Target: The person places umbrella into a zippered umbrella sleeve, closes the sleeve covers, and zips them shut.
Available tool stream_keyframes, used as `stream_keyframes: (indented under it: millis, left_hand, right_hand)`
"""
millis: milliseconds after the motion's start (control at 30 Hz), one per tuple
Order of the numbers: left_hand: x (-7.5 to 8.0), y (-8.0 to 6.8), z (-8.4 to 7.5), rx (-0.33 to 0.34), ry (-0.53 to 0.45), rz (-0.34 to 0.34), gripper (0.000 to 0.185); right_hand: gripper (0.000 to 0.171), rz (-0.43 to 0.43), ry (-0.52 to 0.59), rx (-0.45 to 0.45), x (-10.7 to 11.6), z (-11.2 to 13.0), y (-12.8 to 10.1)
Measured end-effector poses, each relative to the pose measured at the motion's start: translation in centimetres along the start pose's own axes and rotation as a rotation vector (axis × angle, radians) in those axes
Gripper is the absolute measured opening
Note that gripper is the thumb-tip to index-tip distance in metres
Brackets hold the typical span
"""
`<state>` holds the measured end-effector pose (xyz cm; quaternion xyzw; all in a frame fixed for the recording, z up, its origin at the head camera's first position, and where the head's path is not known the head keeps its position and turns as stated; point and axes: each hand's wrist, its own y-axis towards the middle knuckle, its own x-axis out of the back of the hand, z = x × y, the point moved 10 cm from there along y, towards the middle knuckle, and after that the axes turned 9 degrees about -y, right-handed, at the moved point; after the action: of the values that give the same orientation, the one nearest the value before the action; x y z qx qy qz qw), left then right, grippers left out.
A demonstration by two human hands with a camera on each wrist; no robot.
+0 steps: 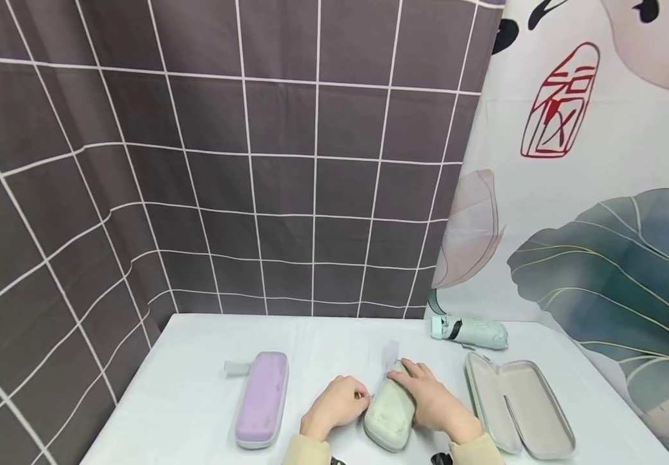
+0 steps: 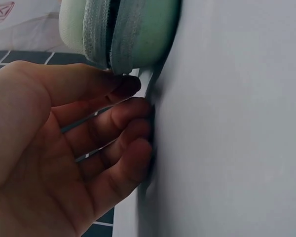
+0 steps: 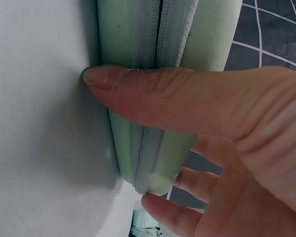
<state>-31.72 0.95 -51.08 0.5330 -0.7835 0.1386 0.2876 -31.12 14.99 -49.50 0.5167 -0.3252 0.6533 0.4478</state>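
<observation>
A light green zippered case [image 1: 390, 413] lies on the white table between my hands. My right hand [image 1: 434, 403] grips it from the right, with the thumb [image 3: 138, 94] across the zipped side and the other fingers over the far end. At the left side, my left hand [image 1: 339, 403] pinches at the zipper [image 2: 108, 39]; thumb and index fingertips meet right at its teeth, and the pull is mostly hidden between them. A dark gap shows between the zipper tapes in the left wrist view. A pale tag [image 1: 390, 352] sticks out past the case's far end.
A closed purple case [image 1: 262, 400] with a pale strap lies to the left. On the right, a grey-lined case [image 1: 535, 410] lies unfolded. Behind it is a mint folded umbrella [image 1: 471, 331]. A dark checked curtain [image 1: 282, 181] hangs along the table's back edge.
</observation>
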Motion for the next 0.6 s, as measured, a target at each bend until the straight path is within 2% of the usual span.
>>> stream_keyframes:
  millis: [267,433,600]
  left_hand:
    - [0.25,0.01,0.09,-0.016,0.01,-0.019,0.016]
    - [0.11,0.05,-0.32,-0.033,0.0,-0.028,0.016]
    - [0.26,0.03,-0.25,-0.043,-0.006,-0.045,0.016]
  right_hand:
    - [0.091,-0.027,-0.006,0.09,0.04,0.19,-0.16]
    - [0.094,0.038,0.037,0.102,-0.29,-0.06,-0.37]
    - [0.094,0.084,0.089,0.177,-0.73,0.44,-0.37]
